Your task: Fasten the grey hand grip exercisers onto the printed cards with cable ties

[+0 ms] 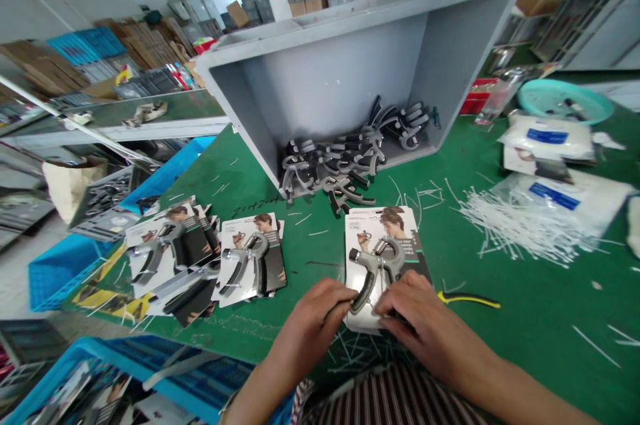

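Note:
A grey and black hand grip strengthener (367, 288) with a coil spring lies on a printed backing card (357, 231), which tops a small stack in front of me. My left hand (320, 315) has its fingers closed at the lower end of the left handle, by the card's edge. Curled over the right handle, my right hand (413, 308) hides that handle's lower part; its fingertips point in between the handles. A thin white strip, looking like a cable tie, shows between the handles. Whether the right fingertips pinch it is hard to see.
A tipped grey crate (340, 78) holds several grip strengtheners (345, 155). Carded grips (250, 265) lie to the left. White cable ties (520, 225) are heaped at right, near yellow-handled pliers (473, 299). A blue crate (90, 351) stands lower left. Another person is behind the crate.

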The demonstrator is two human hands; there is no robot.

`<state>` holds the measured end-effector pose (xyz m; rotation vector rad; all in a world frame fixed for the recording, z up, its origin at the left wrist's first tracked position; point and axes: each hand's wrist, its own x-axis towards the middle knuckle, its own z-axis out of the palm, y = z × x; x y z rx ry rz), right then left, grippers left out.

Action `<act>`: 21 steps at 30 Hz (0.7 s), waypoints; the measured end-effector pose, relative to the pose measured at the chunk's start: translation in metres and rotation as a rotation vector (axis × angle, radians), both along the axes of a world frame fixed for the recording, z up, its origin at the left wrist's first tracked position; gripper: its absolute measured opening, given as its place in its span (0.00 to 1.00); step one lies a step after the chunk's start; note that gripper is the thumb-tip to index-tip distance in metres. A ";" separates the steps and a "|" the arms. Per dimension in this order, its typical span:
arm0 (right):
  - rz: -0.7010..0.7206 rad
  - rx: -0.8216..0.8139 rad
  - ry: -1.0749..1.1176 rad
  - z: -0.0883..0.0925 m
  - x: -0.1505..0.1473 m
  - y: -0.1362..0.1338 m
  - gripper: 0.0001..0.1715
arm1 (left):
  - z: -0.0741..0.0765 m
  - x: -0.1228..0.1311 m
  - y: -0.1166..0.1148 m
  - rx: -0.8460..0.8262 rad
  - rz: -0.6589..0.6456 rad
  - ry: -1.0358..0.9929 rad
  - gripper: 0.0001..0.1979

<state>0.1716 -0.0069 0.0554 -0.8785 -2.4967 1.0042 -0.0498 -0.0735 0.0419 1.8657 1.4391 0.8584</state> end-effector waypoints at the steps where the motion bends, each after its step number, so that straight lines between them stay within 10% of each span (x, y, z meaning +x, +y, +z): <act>1: 0.004 -0.003 0.011 0.000 0.002 0.001 0.06 | -0.001 -0.001 0.001 0.004 -0.004 -0.033 0.12; 21: -0.128 0.204 0.040 -0.005 0.004 0.009 0.05 | -0.014 0.025 0.016 -0.170 0.230 -0.383 0.03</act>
